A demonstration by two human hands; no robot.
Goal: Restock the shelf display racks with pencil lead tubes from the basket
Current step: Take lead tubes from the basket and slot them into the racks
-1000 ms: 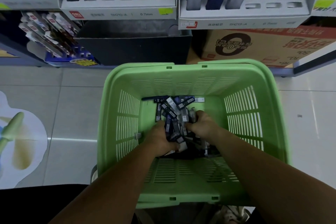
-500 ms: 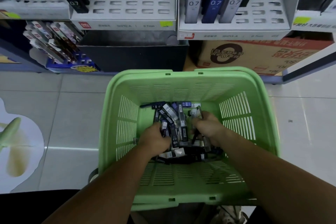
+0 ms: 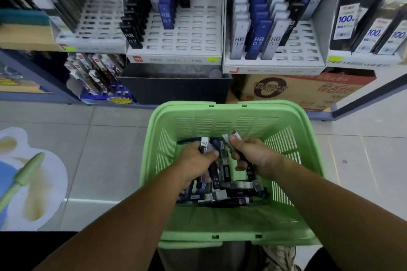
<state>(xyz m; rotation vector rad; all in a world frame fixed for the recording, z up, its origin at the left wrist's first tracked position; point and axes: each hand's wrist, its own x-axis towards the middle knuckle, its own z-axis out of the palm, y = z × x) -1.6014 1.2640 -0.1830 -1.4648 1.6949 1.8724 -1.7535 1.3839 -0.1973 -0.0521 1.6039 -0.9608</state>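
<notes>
Head view, basket: we look down into a green basket [image 3: 224,109] just in front of the shelf.
Head view, pencil lead tubes: a loose heap of pencil lead tubes [image 3: 222,196], black, blue and grey, lies on the basket bottom under both hands.
Head view, left hand: our left hand [image 3: 193,161] is inside the basket, and its fingers [image 3: 211,154] curl round a black tube [image 3: 204,145] marked HB, white end up.
Head view, right hand: our right hand [image 3: 253,156] is beside it, and its fingers [image 3: 239,164] close on a bundle of tubes [image 3: 236,135] that sticks out above the thumb.
Head view, left rack: the left rack [image 3: 182,35] holds a few rows of tubes, with most slots bare.
Head view, right rack: the right rack [image 3: 295,59] has fuller rows, front ones marked HB 0.7.
Head view, below the shelf: a cardboard box [image 3: 308,90] sits under the right rack, on the tiled floor [image 3: 105,149].
</notes>
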